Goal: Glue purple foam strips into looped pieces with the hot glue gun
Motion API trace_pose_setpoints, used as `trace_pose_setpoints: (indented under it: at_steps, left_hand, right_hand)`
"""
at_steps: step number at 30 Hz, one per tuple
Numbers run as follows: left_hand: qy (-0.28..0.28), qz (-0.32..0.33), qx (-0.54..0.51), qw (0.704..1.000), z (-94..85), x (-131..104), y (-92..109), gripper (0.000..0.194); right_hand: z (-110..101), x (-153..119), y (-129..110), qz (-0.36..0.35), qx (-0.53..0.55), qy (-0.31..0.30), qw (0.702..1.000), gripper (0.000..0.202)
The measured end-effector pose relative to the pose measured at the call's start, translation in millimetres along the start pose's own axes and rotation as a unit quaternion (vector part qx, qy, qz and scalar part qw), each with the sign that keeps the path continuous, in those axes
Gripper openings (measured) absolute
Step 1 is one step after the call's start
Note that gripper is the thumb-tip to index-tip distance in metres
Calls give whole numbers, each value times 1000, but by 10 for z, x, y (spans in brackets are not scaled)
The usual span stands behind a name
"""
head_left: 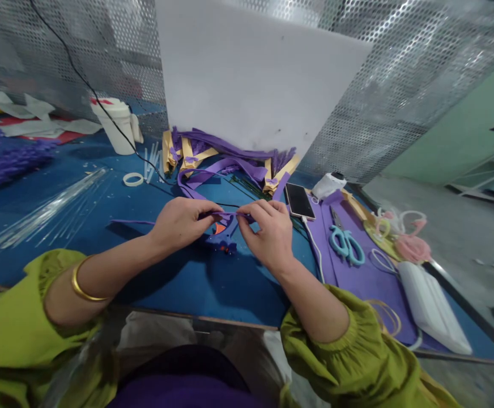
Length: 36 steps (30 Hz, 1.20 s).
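Between my two hands a purple ribbon (229, 216) is stretched level over the blue table. My left hand (185, 222) pinches it between thumb and fingers, and a narrow purple tail sticks out to the left of that wrist. On the other side my right hand (268, 229) grips it in the same pinch. Just beneath the ribbon is a small dark-blue piece with an orange patch (218, 228); its kind is unclear. Beyond the fingers lies a loose loop of wider purple ribbon (247, 167), near small lavender bunches wrapped in tan paper (190, 158).
Blue scissors (346, 246), a phone (300, 201) on a white cable and a white power strip (431, 306) lie at right. Clear thin sticks (55, 207), a tape roll (133, 179), a white cup (117, 127) and purple flowers (9, 156) are at left. A white board (255, 79) stands behind.
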<state>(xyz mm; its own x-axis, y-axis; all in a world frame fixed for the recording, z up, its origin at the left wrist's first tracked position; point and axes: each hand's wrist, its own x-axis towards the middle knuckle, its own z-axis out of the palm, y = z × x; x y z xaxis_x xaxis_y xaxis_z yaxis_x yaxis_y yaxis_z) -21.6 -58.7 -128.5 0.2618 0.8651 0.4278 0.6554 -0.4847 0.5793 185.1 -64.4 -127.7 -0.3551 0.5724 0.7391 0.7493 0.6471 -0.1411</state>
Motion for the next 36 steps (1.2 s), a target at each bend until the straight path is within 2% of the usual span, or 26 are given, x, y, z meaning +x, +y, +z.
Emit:
trace_pose_setpoints:
  at_steps: [4,10,27,32,36]
  left_hand:
    - [11,21,-16,1000,-9,4,-25,29]
    - [10,63,22,998,10,-24,11,26]
    - [-13,90,117,989,7,-65,113,27]
    - [-30,84,120,989,11,-61,129,27]
    - [-31,95,124,987,17,-64,137,25]
  right_hand:
    - [4,-8,14,-20,27,-4,999,3]
    - [18,-14,-2,-22,39,-7,999,7]
    - [39,-4,-54,-55,55,-11,997,5]
    - [43,-16,-53,-67,87,-18,994,16]
    - [48,-24,-64,-50,104,-5,993,29]
